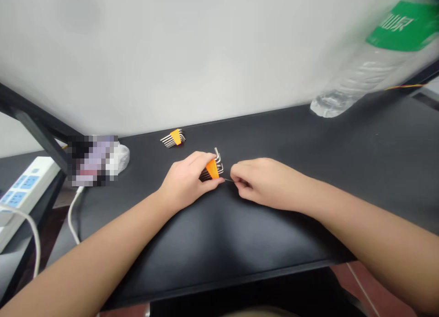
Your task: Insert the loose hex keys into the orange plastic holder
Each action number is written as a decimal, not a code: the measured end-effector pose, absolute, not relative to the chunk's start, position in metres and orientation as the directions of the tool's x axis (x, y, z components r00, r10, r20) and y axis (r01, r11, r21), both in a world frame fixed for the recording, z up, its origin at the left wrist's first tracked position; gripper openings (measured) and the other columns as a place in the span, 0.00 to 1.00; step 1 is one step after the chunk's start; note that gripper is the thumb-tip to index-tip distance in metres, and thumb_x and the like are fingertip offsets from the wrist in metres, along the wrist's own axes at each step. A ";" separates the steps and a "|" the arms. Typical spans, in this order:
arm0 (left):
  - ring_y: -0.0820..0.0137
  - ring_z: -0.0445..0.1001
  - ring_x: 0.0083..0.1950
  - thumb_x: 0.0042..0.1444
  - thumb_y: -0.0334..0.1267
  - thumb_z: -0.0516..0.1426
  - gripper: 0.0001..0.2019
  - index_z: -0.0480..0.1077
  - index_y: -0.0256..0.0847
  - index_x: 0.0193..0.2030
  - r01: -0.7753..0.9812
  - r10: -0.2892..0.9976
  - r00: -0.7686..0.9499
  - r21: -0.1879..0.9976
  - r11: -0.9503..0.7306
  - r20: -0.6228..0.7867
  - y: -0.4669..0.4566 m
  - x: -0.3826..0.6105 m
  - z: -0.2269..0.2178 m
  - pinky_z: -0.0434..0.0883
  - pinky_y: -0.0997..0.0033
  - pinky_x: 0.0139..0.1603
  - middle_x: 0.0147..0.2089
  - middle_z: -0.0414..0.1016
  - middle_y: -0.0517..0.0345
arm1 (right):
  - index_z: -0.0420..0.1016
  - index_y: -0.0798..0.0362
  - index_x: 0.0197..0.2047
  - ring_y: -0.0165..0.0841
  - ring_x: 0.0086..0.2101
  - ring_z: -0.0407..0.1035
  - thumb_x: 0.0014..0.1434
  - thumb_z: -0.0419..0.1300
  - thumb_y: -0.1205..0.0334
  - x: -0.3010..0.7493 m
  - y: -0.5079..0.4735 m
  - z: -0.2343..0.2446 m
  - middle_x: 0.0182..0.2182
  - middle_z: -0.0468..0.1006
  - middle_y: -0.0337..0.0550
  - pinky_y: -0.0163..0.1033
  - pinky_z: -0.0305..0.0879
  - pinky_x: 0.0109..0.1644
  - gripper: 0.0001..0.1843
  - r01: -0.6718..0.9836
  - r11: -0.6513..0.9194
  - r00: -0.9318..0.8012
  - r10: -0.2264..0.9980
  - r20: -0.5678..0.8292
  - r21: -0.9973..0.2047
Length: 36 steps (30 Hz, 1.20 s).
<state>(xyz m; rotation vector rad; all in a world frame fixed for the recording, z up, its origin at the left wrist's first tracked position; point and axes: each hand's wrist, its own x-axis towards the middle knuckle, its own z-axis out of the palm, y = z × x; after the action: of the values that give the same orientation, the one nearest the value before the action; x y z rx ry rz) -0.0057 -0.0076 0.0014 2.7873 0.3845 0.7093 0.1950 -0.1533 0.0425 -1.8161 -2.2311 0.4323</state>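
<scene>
My left hand (pixel 187 180) grips a set of steel hex keys (pixel 211 168) bound in an orange holder, with the bent key ends sticking up past my fingers. My right hand (pixel 255 182) pinches a thin hex key (pixel 228 180) between thumb and fingers, right next to the set. Most of that key is hidden by my fingers. Farther back on the black desk (pixel 260 139) lies a second hex key set (pixel 174 138) with an orange holder, and neither hand touches it.
A clear water bottle (pixel 373 61) with a green label stands at the back right, blurred. A pixelated object (pixel 94 161) sits at the left end. Beyond the desk edge lies a white power strip (pixel 27 189) with a white cable (pixel 72 216). A white wall rises behind.
</scene>
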 end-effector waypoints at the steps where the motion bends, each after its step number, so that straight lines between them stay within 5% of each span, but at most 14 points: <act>1: 0.64 0.80 0.51 0.60 0.51 0.65 0.24 0.70 0.40 0.58 0.188 0.304 0.847 0.288 -0.939 0.436 -0.008 -0.006 0.002 0.76 0.68 0.48 0.53 0.79 0.51 | 0.68 0.52 0.34 0.31 0.30 0.65 0.63 0.56 0.69 0.196 -0.152 0.041 0.31 0.72 0.39 0.37 0.55 0.34 0.05 0.889 0.204 -0.207 0.978 0.037 -0.410; 9: 0.64 0.80 0.51 0.61 0.51 0.65 0.24 0.70 0.41 0.58 0.196 0.301 0.850 0.272 -0.942 0.433 -0.010 -0.005 0.002 0.76 0.69 0.46 0.53 0.80 0.51 | 0.70 0.53 0.37 0.31 0.32 0.64 0.69 0.54 0.67 0.203 -0.147 0.030 0.34 0.71 0.41 0.37 0.59 0.38 0.07 0.828 0.285 -0.244 0.959 0.147 -0.483; 22: 0.66 0.80 0.49 0.61 0.52 0.64 0.23 0.70 0.41 0.57 0.191 0.290 0.853 0.259 -0.947 0.434 -0.009 -0.006 0.001 0.75 0.70 0.44 0.52 0.80 0.54 | 0.75 0.53 0.43 0.29 0.30 0.63 0.69 0.53 0.69 0.199 -0.154 0.033 0.37 0.71 0.42 0.36 0.56 0.35 0.09 0.910 0.251 -0.225 0.968 0.115 -0.329; 36: 0.65 0.81 0.50 0.62 0.51 0.64 0.22 0.71 0.41 0.57 0.183 0.291 0.844 0.268 -0.946 0.451 -0.009 -0.006 0.001 0.76 0.70 0.43 0.52 0.81 0.52 | 0.75 0.53 0.43 0.31 0.33 0.66 0.70 0.52 0.67 0.197 -0.154 0.035 0.37 0.72 0.43 0.36 0.57 0.36 0.10 0.897 0.257 -0.216 0.965 0.152 -0.359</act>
<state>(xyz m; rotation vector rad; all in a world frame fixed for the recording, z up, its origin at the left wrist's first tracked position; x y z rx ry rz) -0.0058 -0.0093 0.0012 2.8077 0.3656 0.7363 0.1971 -0.1543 0.0352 -1.7065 -2.1937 0.2748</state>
